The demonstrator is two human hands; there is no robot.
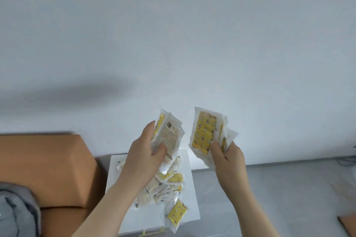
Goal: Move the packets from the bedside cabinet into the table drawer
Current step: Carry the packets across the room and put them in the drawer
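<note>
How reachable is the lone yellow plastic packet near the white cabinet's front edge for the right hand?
Probably not: the right hand grips a bunch of yellow packets, though the lone packet lies uncovered.

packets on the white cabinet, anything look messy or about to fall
Yes. The packets lie in a loose, jumbled heap on the bedside cabinet, overlapping at all angles. One yellow packet sits apart at the front edge and seems to hang over it, so it may slip off. Nothing looks torn.
</note>
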